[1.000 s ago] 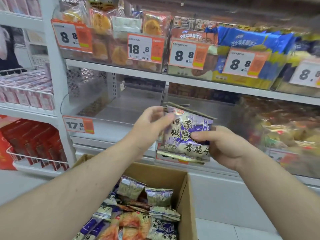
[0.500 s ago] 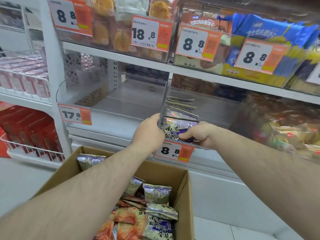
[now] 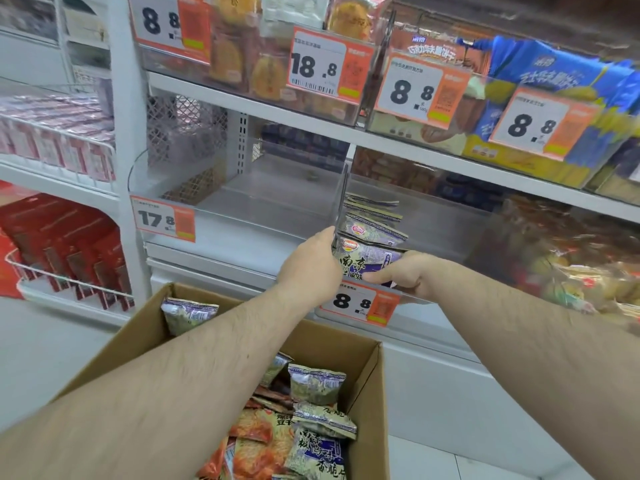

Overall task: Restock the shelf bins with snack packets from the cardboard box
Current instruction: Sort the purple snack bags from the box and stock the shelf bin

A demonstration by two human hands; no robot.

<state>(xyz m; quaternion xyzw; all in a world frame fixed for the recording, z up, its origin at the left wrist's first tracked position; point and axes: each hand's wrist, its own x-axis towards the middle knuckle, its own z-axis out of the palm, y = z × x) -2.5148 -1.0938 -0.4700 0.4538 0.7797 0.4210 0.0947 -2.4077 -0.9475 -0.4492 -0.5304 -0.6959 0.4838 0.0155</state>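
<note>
Glossy foil snack packets [image 3: 372,261], clear smooth plastic bin [image 3: 433,216], matt brown cardboard box [image 3: 367,393].

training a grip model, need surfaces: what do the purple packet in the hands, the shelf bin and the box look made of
Purple packet: glossy plastic or foil film, judging by its sheen and crimped top seam. Shelf bin: clear rigid plastic, probably acrylic; the shelf shows through its walls. Cardboard box: matte brown corrugated board, by its thick folded edge.

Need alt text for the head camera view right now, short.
Both hands, left and right, hold a purple foil snack packet at the front of a clear plastic shelf bin tagged 8.8, over an open brown cardboard box of packets.
</note>
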